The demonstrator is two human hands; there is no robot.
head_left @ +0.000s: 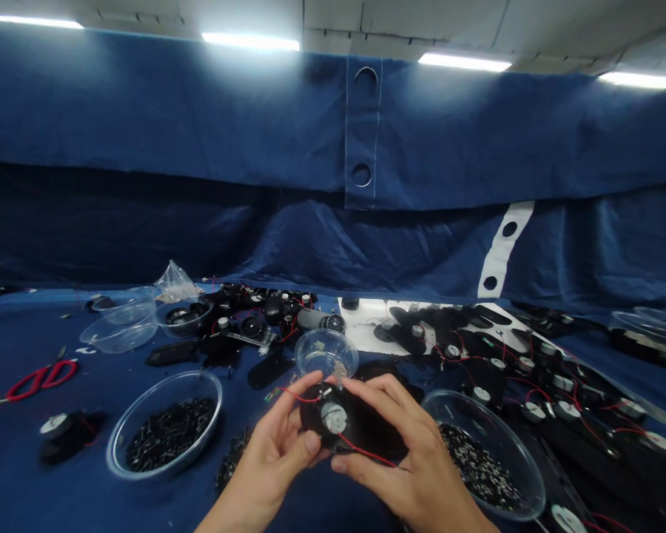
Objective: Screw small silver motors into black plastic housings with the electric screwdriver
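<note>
Between my two hands is a flat black plastic housing (pixel 369 422) with a small silvery-white motor (pixel 334 418) on its face and red wires running off it. The fingers and thumb of my left hand (pixel 280 448) close on its rounded left end. My right hand (pixel 411 444) grips the longer right part, fingers along the top edge and thumb below. Behind the housing stands a clear bowl (pixel 325 344) with a few small metal pieces in it. The underside of the housing is hidden from me.
Clear bowls of small dark screws (pixel 169 437) and small metal parts (pixel 480 466) flank my hands. Red-handled scissors (pixel 41 381) lie at the left. Many black housings with motors and red wires (pixel 533 411) cover the right side. A blue curtain (pixel 227 126) hangs across the back.
</note>
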